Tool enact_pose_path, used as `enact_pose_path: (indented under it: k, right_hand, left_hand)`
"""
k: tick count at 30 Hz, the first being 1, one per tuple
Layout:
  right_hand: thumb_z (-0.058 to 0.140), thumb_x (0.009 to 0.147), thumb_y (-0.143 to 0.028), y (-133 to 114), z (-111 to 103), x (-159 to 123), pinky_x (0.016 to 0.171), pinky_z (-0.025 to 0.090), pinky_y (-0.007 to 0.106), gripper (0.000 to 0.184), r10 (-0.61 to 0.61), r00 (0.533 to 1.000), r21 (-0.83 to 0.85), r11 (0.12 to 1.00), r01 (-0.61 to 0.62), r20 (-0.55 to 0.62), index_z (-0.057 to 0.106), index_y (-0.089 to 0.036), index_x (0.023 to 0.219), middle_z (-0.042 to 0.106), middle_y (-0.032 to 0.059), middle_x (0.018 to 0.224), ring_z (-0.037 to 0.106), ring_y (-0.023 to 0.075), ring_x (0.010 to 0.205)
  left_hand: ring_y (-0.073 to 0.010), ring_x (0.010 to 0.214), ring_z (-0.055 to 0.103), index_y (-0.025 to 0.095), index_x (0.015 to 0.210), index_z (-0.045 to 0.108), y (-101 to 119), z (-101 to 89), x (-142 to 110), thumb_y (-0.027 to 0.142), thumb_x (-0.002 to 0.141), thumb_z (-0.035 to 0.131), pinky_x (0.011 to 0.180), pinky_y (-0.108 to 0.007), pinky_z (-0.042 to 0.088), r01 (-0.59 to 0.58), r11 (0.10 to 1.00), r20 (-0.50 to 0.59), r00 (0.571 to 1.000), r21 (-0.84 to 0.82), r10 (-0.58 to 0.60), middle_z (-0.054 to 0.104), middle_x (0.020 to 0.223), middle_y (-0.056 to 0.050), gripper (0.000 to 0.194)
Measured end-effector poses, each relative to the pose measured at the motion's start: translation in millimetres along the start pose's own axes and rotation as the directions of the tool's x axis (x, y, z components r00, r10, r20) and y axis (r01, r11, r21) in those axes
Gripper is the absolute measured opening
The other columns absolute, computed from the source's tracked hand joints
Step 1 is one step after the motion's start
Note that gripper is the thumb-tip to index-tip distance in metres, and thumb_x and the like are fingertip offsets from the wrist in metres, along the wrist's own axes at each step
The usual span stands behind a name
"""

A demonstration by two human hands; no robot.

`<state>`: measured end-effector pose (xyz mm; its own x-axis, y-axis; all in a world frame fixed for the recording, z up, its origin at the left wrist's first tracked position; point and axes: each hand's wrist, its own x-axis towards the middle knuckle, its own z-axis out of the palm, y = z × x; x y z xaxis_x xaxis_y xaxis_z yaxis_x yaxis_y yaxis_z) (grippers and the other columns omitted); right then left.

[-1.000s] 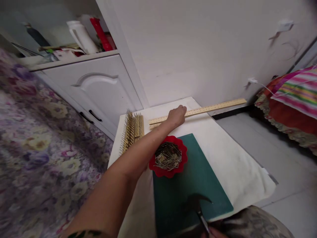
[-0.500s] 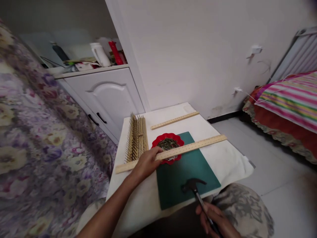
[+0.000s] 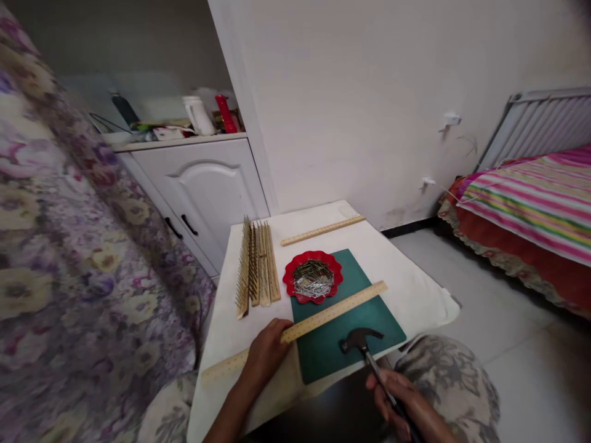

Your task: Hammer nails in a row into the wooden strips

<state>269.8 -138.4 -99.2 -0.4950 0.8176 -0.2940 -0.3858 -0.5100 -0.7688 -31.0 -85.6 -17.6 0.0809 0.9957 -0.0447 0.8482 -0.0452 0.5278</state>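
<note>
My left hand (image 3: 269, 347) is closed over a long wooden strip (image 3: 337, 309) dotted with rows of small marks or holes. The strip slants across a green mat (image 3: 348, 344) on the table. In my right hand (image 3: 392, 394) is a claw hammer (image 3: 362, 340), gripped by its handle, with the head over the mat's near right edge. Beyond the strip sits a red scalloped bowl (image 3: 287, 284) full of nails (image 3: 314, 280). Several wooden strips studded with upright nails (image 3: 253, 264) stand at the table's left side.
Another dotted wooden strip (image 3: 323, 231) lies at the back of the white-covered table (image 3: 392, 258). A floral curtain (image 3: 106, 277) hangs at left, near a white cabinet (image 3: 207, 191). To the right is a bed with a striped cover (image 3: 540, 191).
My left hand has brought the wooden strip nearer and lower, off the red bowl and onto the green mat. The hammer stays in my right hand, almost unmoved. The view has shifted slightly.
</note>
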Motion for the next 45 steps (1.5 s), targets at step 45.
enact_pose_path:
  k: [45]
  right_hand:
    - [0.058,0.077,-0.057,0.0,-0.4,-5.1,0.022,0.027,0.011,0.043,0.02,0.999,-0.018,1.0,-0.02,-0.026,0.062,-0.014,0.082,0.059,-0.0049,0.044,0.03,0.0004,0.021]
  left_hand:
    - [-0.0198,0.094,0.055,0.021,0.103,0.055,8.3,16.1,-9.8,0.022,0.083,0.046,0.082,-0.029,0.042,-0.058,0.988,-0.073,0.995,0.143,0.069,0.058,0.102,-0.006,0.022]
